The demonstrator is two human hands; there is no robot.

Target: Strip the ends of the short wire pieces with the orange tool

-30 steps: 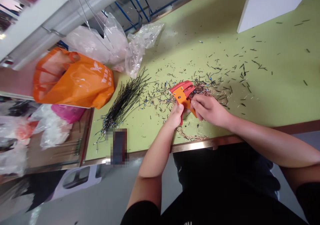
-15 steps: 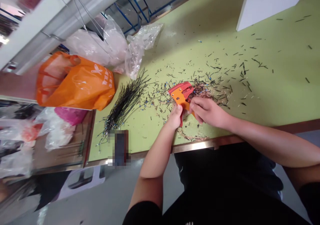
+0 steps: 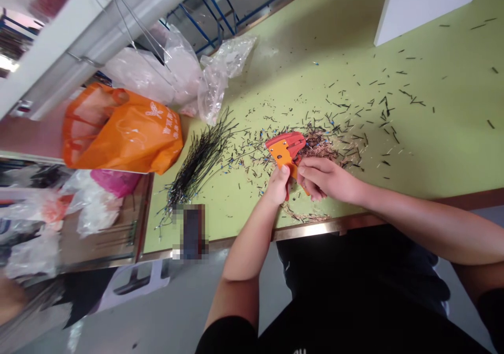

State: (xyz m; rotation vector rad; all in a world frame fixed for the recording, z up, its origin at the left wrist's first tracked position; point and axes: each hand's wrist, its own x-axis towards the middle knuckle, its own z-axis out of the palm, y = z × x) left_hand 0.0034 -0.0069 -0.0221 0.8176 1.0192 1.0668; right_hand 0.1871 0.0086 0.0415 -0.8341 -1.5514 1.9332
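Note:
An orange and red wire stripper (image 3: pixel 284 150) is in my left hand (image 3: pixel 279 184), the thumb lying along its orange body and the fingers mostly hidden. Its head points up, away from me. Just right of the handles is my right hand (image 3: pixel 331 179), its fingers curled and thumb bent in. What those fingers hold, if anything, is hidden. Behind the tool lies a heap of copper strands and black scraps (image 3: pixel 321 146). To the left rests a bundle of thin black wires (image 3: pixel 197 162), fanned out at the far end.
Short black offcuts (image 3: pixel 388 107) are scattered over the green table (image 3: pixel 433 149). Along the left stand an orange bag (image 3: pixel 137 131) and clear plastic bags (image 3: pixel 212 86). A pixelated dark object (image 3: pixel 192 233) lies near the front edge. A white panel (image 3: pixel 425 7) stands at the back right.
My right hand has shifted slightly down beside the stripper, and its lower fingers show more. The gap in the stripper's red jaw looks narrower. My left hand keeps its hold.

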